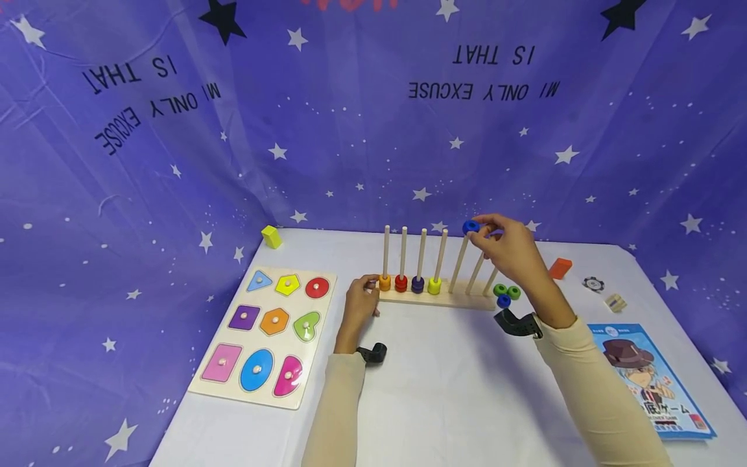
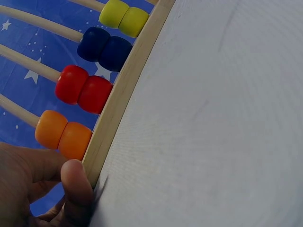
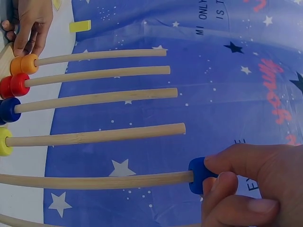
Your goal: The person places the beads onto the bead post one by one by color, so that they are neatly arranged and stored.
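Note:
A wooden peg stand (image 1: 467, 300) has upright pegs in a row. Two orange beads (image 2: 63, 135), two red beads (image 2: 84, 90), two dark blue beads (image 2: 104, 49) and two yellow beads (image 2: 124, 18) sit at the bottoms of the first pegs from the left. My left hand (image 1: 360, 305) grips the stand's left end, thumb on the front. Above, my right hand (image 1: 506, 248) pinches a blue bead (image 3: 198, 175) at the tip of the fifth peg (image 3: 104, 182). Two green beads (image 1: 506, 292) and another blue bead (image 1: 504, 301) lie by the stand's right end.
On the left lies a shape puzzle board (image 1: 265, 337), with a yellow block (image 1: 271, 237) behind it. To the right are an orange block (image 1: 560, 268), a gear-like disc (image 1: 593, 284), a small pale block (image 1: 615, 302) and a blue illustrated booklet (image 1: 648, 383). A purple starred cloth (image 1: 362, 130) hangs behind.

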